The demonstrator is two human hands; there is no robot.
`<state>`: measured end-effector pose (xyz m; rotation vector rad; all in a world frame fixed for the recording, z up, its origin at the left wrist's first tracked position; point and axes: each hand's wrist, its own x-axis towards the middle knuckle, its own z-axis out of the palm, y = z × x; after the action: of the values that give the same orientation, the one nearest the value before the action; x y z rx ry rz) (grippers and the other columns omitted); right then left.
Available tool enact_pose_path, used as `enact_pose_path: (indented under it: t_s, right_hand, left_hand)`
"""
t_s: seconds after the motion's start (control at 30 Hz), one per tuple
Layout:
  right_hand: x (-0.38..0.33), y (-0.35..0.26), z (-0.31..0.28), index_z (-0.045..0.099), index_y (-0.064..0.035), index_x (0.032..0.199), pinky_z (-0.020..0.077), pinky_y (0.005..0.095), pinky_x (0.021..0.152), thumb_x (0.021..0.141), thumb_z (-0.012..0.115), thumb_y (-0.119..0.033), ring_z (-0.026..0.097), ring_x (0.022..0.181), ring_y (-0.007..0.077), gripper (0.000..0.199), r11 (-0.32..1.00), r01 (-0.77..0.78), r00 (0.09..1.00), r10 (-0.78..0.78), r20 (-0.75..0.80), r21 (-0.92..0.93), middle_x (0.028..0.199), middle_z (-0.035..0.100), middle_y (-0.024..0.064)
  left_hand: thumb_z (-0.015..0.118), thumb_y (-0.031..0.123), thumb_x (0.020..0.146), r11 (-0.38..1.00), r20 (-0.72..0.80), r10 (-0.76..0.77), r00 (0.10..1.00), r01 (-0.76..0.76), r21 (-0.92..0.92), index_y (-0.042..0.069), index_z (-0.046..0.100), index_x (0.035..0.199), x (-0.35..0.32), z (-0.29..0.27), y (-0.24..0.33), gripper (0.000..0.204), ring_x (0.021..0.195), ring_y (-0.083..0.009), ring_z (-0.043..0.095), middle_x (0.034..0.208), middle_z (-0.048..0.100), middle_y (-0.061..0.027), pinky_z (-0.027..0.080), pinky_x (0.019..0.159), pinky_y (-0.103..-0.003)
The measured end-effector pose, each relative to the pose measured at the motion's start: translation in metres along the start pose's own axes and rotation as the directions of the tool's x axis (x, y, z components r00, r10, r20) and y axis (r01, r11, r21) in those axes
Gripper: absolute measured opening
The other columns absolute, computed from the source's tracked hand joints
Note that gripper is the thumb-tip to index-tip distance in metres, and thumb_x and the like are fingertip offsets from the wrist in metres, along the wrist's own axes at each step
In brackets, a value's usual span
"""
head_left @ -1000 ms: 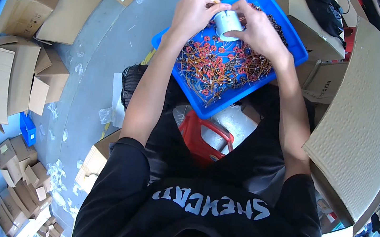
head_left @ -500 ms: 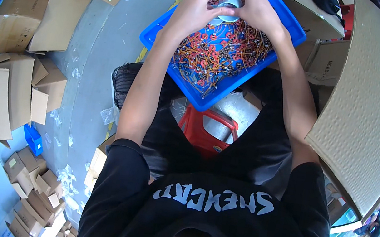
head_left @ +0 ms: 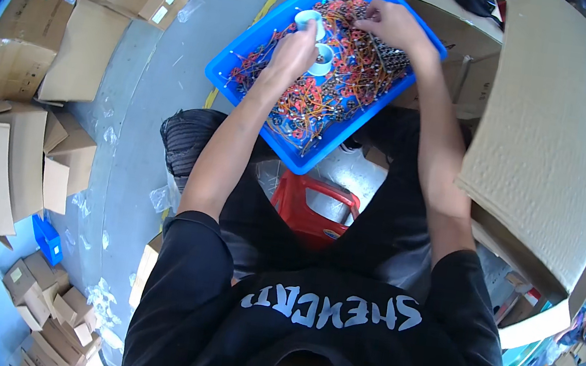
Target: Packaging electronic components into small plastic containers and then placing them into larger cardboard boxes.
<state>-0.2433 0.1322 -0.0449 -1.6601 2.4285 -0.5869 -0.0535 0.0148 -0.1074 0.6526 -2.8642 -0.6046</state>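
A blue plastic tray (head_left: 294, 159) is full of small wired parts (head_left: 307, 103), with orange leads and red and dark round bodies. My left hand (head_left: 295, 54), slightly blurred, has its fingers closed at a pale round ring (head_left: 307, 16) over the tray's left half. A second pale ring (head_left: 321, 61) lies on the parts just right of that hand, with small dark bits inside. At the tray's far right, my right hand (head_left: 393, 27) has its fingertips pinched together low over the heap. What they hold is too small to tell. Dark parts cluster (head_left: 392, 57) below that hand.
A red plastic stool (head_left: 311, 215) stands between my legs, below the tray. Large cardboard boxes (head_left: 543, 142) rise close on my right. Open cartons (head_left: 12, 153) line the left wall beside a small blue bin (head_left: 47, 239). Plastic scraps (head_left: 100, 298) litter the grey floor.
My hands, together around the pale rings before, have parted. The left is lower and still at one ring; the right has gone to the heap. The other ring now rests on the parts.
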Motion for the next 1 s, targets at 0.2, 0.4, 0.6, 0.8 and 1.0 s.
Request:
enact_pose_path:
  t_s: [0.2,0.4,0.6,0.8,1.0]
  right_hand:
    - [-0.018,-0.055,0.038,0.064,-0.008,0.098,0.0522,0.0403,0.07,0.079,0.068,-0.027,0.066,0.079,0.0316,0.027,0.998,0.047,0.988,-0.039,-0.146,0.047,0.082,0.067,0.0165]
    - [-0.013,-0.084,0.088,0.063,-0.0115,0.101,0.0535,0.0429,0.072,0.083,0.056,-0.019,0.066,0.086,0.0325,0.021,0.972,-0.077,0.995,0.091,0.051,-0.224,0.088,0.068,0.0146]
    - [-0.011,-0.078,0.08,0.061,-0.0126,0.105,0.0532,0.043,0.067,0.083,0.053,-0.013,0.066,0.076,0.0342,0.023,0.941,0.005,0.996,0.023,0.08,-0.338,0.087,0.067,0.0159]
    - [-0.174,-0.179,-0.038,0.061,-0.0079,0.097,0.0477,0.0415,0.06,0.076,0.058,0.001,0.061,0.073,0.0328,0.023,0.998,0.063,0.883,-0.059,-0.465,-0.007,0.076,0.057,0.0141]
    - [-0.351,-0.222,-0.137,0.06,-0.0037,0.095,0.0487,0.0364,0.062,0.078,0.059,0.002,0.059,0.069,0.0325,0.017,0.967,-0.104,0.746,0.231,-0.625,0.233,0.077,0.056,0.0142]
  left_hand:
    - [0.068,0.017,0.079,0.993,-0.043,-0.082,0.996,0.078,-0.085,0.0,0.031,0.124,-0.01,-0.006,-0.012,0.061,0.081,-0.0382,0.065,0.086,0.067,-0.0199,0.052,0.071,-0.044]
    - [0.067,0.022,0.083,0.953,-0.044,-0.074,0.996,0.058,-0.297,-0.001,0.038,0.121,-0.026,-0.029,-0.023,0.053,0.084,-0.0314,0.067,0.089,0.068,-0.0168,0.052,0.072,-0.039]
    - [0.064,0.023,0.087,0.938,-0.179,-0.105,0.978,0.038,-0.346,0.002,0.046,0.117,-0.021,-0.057,-0.066,0.04,0.078,-0.0215,0.067,0.09,0.067,-0.0154,0.052,0.065,-0.033]
    - [0.057,0.016,0.091,0.664,-0.189,-0.286,0.939,0.053,-0.746,0.005,0.051,0.11,-0.016,-0.048,-0.099,0.023,0.069,-0.0147,0.062,0.086,0.065,-0.0087,0.051,0.058,-0.028]
    - [0.057,0.013,0.087,0.848,-0.126,-0.163,0.979,0.073,-0.526,0.004,0.06,0.105,0.0,-0.025,-0.092,0.02,0.087,-0.0208,0.064,0.093,0.066,-0.0136,0.05,0.08,-0.036]
